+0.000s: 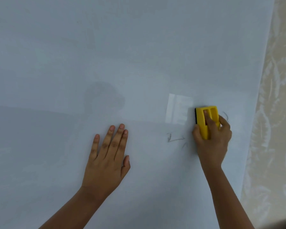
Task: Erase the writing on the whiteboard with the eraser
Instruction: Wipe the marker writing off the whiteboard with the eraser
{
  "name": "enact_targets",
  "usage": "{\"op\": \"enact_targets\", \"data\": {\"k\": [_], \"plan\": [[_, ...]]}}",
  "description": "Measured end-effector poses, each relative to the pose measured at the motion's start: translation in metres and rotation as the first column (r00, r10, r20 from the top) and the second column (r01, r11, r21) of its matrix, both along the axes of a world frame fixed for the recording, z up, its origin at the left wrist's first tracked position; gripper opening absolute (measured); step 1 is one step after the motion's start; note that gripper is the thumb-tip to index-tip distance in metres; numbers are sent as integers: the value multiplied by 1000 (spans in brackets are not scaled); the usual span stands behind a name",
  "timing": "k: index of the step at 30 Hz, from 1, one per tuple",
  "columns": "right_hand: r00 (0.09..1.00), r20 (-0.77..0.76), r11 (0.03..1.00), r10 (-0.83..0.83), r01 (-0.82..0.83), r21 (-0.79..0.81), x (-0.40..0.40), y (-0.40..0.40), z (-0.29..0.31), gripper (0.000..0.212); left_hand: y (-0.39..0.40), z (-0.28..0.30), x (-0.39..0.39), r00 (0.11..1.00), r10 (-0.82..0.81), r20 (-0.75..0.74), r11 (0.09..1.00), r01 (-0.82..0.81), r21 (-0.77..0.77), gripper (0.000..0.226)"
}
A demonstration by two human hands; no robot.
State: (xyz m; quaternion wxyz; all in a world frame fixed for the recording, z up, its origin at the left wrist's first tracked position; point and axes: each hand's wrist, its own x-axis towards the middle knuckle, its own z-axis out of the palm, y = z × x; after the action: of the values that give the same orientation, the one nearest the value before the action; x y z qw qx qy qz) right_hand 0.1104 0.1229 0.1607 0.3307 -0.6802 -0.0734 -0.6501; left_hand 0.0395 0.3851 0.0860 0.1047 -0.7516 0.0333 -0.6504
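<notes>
The whiteboard [106,55] fills nearly the whole view. A yellow eraser [205,116] with a black pad is pressed against it at the right, and my right hand [213,141] grips it from below with fingers in its grooves. Faint grey marker strokes [175,138] remain just left of that hand, and a short curved stroke [226,115] shows to the right of the eraser. My left hand [108,159] lies flat on the board, fingers together and extended, well left of the eraser.
The board's right edge runs diagonally down the frame, with cream patterned wallpaper [274,129] beyond it. A bright rectangular reflection [178,109] sits left of the eraser. A dim shadow darkens the board's lower left.
</notes>
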Motion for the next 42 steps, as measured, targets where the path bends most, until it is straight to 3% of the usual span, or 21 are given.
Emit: {"op": "enact_targets", "data": {"k": [2,6,9,13,17,19,22,26,29,32,36,39,42], "plan": [[999,-33,998,-12,14,60,3,-16,-13,52,0,-1,0,1000,3,-4,1000,-3,-4,59],[994,-96,950,51,-18,313,10,-43,19,62,-3,0,0,1000,7,-1,1000,-7,3,60],[995,-60,974,83,-68,215,5,-25,28,53,-1,-1,0,1000,9,-3,1000,-9,1,60],[999,-43,999,28,-26,46,3,-16,-21,50,0,-1,-1,1000,13,-7,1000,-13,-1,61],[994,-73,954,75,-50,295,15,-59,-15,66,-2,-1,1,1000,22,-3,1000,-22,-2,60],[993,-90,928,82,-43,371,18,-67,5,62,-2,-2,1,1000,22,0,1000,-22,0,60],[997,-65,966,50,-31,255,12,-44,10,54,-2,-2,0,1000,21,5,1000,-20,-4,60],[998,-57,995,31,-25,100,6,-25,-41,48,0,-2,-1,1000,20,0,1000,-20,-10,60],[995,-99,971,32,-7,240,9,-43,-50,57,-2,-1,0,1000,18,0,1000,-18,-11,60],[992,-127,916,-9,59,396,15,-48,-20,58,-4,-3,1,1000,12,7,1000,-12,-12,60],[996,-63,970,-59,73,233,-1,4,2,59,-3,-3,2,1000,11,20,1000,-11,-11,59],[996,66,996,-63,67,-61,-21,52,-36,48,-1,-3,1,1000,8,15,1000,-7,-17,59],[996,81,946,-32,56,-319,-33,70,-91,46,-1,-3,1,1000,19,17,1000,-19,-14,59]]}}
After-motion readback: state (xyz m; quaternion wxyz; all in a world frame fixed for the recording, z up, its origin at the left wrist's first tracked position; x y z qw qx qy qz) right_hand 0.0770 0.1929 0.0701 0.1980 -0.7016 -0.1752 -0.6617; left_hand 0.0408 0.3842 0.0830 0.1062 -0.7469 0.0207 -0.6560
